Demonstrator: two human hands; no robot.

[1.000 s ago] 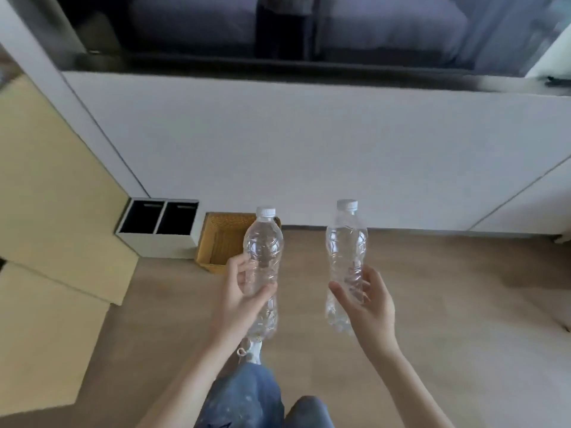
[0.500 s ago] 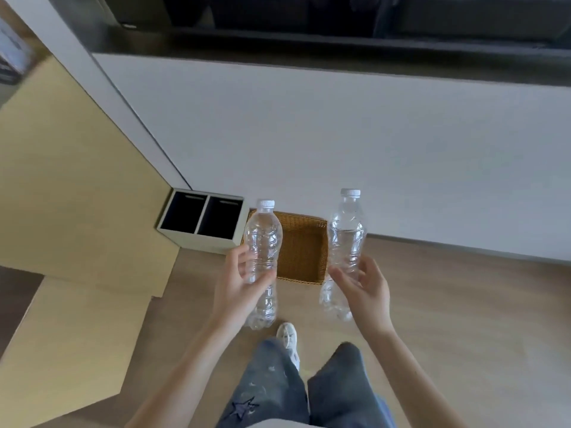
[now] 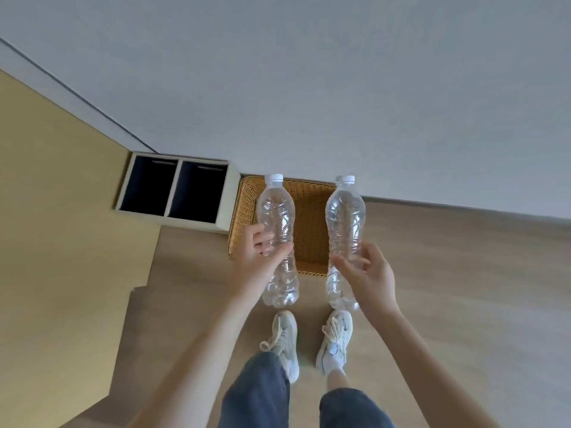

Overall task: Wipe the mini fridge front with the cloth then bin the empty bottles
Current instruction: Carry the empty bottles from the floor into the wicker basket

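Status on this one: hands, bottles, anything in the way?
Left hand grips left bottle, right hand grips right bottle. Both bottles upright, capped, look empty, held up in front of wicker basket. Nothing in the way.

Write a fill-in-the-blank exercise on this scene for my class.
The left bottle and right bottle have ____ caps. The left hand and right hand each grip ____ bottle. The box beside the basket has ____ compartments.
Missing: white; one; two.
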